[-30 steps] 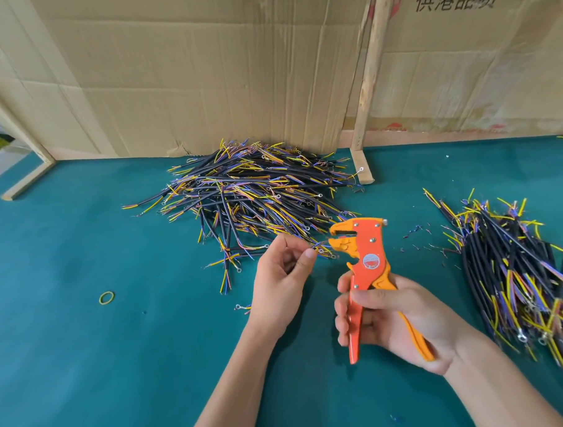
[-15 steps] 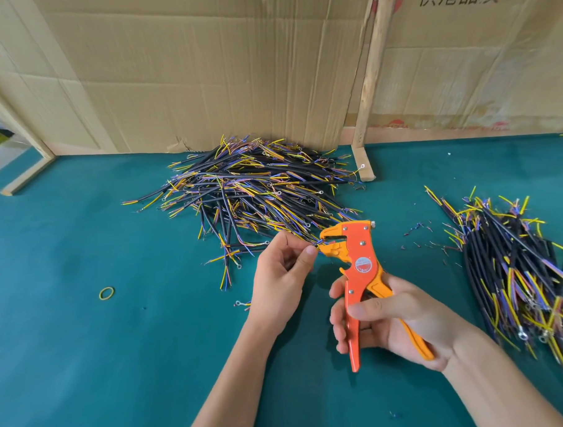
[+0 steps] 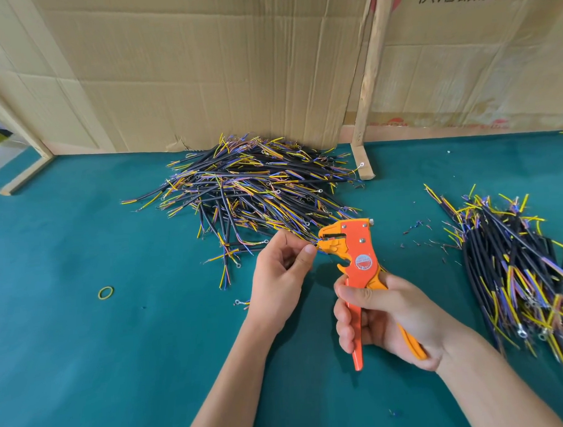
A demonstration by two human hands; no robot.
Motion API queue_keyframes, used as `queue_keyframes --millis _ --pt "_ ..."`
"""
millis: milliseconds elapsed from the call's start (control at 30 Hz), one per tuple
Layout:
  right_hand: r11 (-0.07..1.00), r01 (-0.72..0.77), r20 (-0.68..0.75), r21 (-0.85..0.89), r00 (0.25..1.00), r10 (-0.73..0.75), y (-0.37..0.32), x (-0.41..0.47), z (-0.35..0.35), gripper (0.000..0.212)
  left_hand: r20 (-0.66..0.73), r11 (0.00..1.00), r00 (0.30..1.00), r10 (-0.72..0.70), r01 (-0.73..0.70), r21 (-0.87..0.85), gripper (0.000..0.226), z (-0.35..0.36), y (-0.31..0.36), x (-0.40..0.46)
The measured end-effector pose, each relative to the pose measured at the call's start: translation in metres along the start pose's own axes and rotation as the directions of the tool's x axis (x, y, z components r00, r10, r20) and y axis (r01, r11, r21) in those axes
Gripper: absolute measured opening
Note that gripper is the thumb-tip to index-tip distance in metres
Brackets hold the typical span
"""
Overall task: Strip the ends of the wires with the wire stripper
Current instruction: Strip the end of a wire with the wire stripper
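Observation:
My right hand [image 3: 384, 318] grips the handles of an orange wire stripper [image 3: 356, 258], whose jaws point left. My left hand [image 3: 281, 278] pinches a short wire [image 3: 317, 242] between thumb and forefinger, and the wire's thin coloured ends sit in the stripper's jaws. Most of that wire is hidden inside my fist. Behind my hands a big heap of black wires [image 3: 256, 188] with yellow, blue and purple ends lies on the green table [image 3: 86, 351]. A second pile of wires [image 3: 518, 267] lies to the right.
Cardboard sheets [image 3: 203, 71] and a wooden post [image 3: 369, 80] wall off the back of the table. A yellow rubber band [image 3: 106, 292] lies at the left. Small bits of stripped insulation [image 3: 426, 236] are scattered between the stripper and the right pile. A loose ring terminal [image 3: 240, 302] lies by my left wrist.
The stripper has moved left toward my left hand, and its jaws now take in the wire ends that my left hand pinches. My left hand has stayed almost in place.

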State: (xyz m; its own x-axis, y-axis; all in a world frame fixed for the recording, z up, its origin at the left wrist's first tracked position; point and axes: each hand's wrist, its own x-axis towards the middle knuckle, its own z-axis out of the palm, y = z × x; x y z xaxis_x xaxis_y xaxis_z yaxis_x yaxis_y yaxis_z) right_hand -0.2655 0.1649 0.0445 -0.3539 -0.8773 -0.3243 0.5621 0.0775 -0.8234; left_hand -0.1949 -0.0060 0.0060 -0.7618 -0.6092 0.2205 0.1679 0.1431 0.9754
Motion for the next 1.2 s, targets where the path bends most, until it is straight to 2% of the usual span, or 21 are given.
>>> queue_keyframes --millis 433,667,800,867,1033,1133,1200 --pt "0.999 0.038 0.027 0.027 0.999 -0.039 0.006 0.003 0.005 0.027 -0.015 1.000 1.000 -0.003 0.002 -0.015 0.017 0.000 0.000 0.000" --pt "0.999 0.014 0.027 0.034 1.000 -0.014 0.002 -0.001 0.001 0.020 -0.003 1.000 1.000 -0.003 0.003 -0.011 0.017 -0.001 0.000 0.000" --pt "1.000 -0.004 0.024 0.030 1.000 0.003 0.001 0.000 0.002 0.023 -0.005 1.000 1.000 -0.002 0.002 -0.006 0.017 0.000 0.001 0.001" --pt "1.000 0.001 -0.004 0.030 1.000 -0.001 0.002 0.000 0.004 0.026 -0.011 1.000 1.000 0.002 -0.002 -0.003 0.017 0.000 0.000 0.001" --pt "0.998 0.050 -0.184 -0.035 0.981 -0.056 0.008 0.004 0.013 0.045 -0.008 1.000 1.000 0.013 -0.013 0.015 0.017 0.000 0.000 0.000" --pt "0.997 0.062 -0.158 -0.036 0.985 -0.067 0.010 0.005 0.016 0.043 -0.012 1.000 1.000 0.005 -0.006 -0.017 0.017 -0.002 0.001 0.000" --pt "0.998 0.068 -0.087 0.016 0.994 -0.066 0.008 0.003 0.015 0.035 -0.011 1.000 1.000 0.003 -0.003 -0.018 0.018 -0.001 0.000 0.000"
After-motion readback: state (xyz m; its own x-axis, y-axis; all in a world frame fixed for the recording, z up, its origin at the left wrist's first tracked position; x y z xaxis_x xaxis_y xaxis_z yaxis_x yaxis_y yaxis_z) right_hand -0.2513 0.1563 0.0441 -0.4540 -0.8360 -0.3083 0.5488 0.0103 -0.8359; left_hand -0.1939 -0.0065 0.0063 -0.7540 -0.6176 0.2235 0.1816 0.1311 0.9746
